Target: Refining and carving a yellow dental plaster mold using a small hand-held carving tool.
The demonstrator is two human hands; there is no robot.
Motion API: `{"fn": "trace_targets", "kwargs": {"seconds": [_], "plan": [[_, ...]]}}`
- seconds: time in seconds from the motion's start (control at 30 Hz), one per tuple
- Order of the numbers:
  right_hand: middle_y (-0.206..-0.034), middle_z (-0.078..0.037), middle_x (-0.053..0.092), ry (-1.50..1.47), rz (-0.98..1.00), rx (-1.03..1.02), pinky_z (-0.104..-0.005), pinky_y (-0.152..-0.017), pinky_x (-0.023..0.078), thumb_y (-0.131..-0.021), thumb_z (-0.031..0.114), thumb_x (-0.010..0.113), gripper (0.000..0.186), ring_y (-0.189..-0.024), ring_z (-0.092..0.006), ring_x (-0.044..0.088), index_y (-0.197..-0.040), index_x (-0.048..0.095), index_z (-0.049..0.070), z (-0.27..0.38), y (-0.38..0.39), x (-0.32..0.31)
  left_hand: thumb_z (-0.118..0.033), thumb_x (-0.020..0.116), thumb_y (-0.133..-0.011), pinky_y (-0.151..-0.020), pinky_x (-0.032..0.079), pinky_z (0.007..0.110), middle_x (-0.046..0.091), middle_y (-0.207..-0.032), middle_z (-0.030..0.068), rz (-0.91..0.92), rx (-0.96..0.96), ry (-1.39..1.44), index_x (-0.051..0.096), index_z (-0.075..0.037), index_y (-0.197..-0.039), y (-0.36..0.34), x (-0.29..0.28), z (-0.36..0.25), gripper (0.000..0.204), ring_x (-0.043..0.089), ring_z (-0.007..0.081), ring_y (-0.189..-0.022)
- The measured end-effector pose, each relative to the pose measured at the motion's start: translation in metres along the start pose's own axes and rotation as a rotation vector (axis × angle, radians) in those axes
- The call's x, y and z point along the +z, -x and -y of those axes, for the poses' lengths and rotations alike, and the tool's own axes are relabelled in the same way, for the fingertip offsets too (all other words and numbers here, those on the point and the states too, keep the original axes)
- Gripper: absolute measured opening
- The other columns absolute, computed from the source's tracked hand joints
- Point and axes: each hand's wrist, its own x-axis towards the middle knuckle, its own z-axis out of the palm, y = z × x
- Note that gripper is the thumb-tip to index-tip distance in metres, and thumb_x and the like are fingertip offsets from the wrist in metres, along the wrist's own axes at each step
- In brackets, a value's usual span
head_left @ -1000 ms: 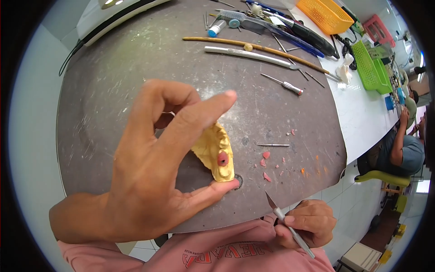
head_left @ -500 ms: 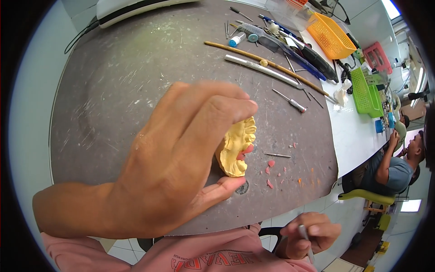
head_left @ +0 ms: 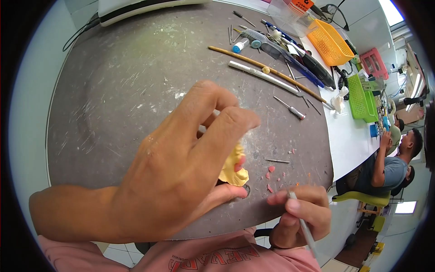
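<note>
A yellow dental cast (head_left: 234, 176) is in my left hand (head_left: 174, 163), thumb under its near end and bent fingers reaching over its far side. The hand hides most of the cast. Pink material (head_left: 241, 162) shows on its inner side. Lower right, past the bench edge, my right hand (head_left: 312, 208) pinches a slim silvery instrument (head_left: 307, 233) like a pen. Its working tip cannot be made out. Pink scraps (head_left: 270, 176) and a thin metal bit (head_left: 277, 161) lie on the bench to the right of the cast.
On the grey-brown bench mat (head_left: 113, 90) lie a wooden stick (head_left: 244, 58), a metal rod (head_left: 260, 75), a small screwdriver (head_left: 291, 109) and a black handpiece (head_left: 317, 70). Orange (head_left: 331, 43) and green baskets (head_left: 361, 99) stand beyond. A seated person (head_left: 392, 170) is at far right.
My right hand has risen toward the bench with the instrument. The cast has turned and dropped slightly in my left hand, whose fingers have shifted, and less of it shows.
</note>
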Motion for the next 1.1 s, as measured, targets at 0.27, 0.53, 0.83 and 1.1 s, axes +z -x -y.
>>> {"fn": "trace_targets", "kwargs": {"seconds": [0.27,0.53,0.83,1.1], "plan": [[-0.087,-0.015,0.071,0.014,-0.073,-0.076,-0.0257,-0.057,0.052,-0.075,-0.006,0.078,0.035,-0.066,-0.0174,0.066,-0.107,0.071,0.005,-0.012,-0.003,0.006,-0.017,0.091,-0.065,-0.089,0.053,0.039,0.060,-0.125,0.0174,0.155,-0.065,-0.130,0.056,-0.001,-0.131,0.014,-0.007,-0.016,0.076,0.062,0.0327,-0.109],[-0.085,-0.016,0.072,-0.087,-0.046,-0.166,-0.0282,-0.056,0.055,-0.074,-0.005,0.078,0.033,-0.068,-0.0213,0.069,-0.106,0.069,0.000,-0.010,-0.003,-0.001,-0.015,0.091,-0.069,-0.090,0.053,0.035,0.067,-0.123,0.0163,0.044,-0.167,-0.122,0.055,0.002,-0.137,0.039,-0.010,-0.029,0.079,0.067,0.0273,-0.104],[-0.083,-0.013,0.071,-0.203,0.022,-0.156,-0.0317,-0.063,0.061,-0.071,-0.003,0.081,0.032,-0.073,-0.0266,0.074,-0.100,0.068,-0.001,-0.004,0.013,0.003,-0.035,0.097,-0.063,-0.078,0.057,0.028,0.074,-0.108,0.0174,-0.051,-0.328,-0.079,0.056,0.005,-0.134,0.080,0.017,-0.067,0.091,0.071,0.0178,-0.092],[-0.080,-0.013,0.071,-0.298,0.011,-0.116,-0.0378,-0.075,0.065,-0.072,-0.001,0.081,0.025,-0.085,-0.0341,0.076,-0.092,0.066,-0.001,-0.011,0.026,0.008,-0.032,0.096,-0.063,-0.071,0.060,0.028,0.073,-0.107,0.0222,-0.340,-0.190,-0.082,0.063,0.003,-0.115,0.098,0.051,-0.066,0.071,0.073,0.0233,-0.088]]}}
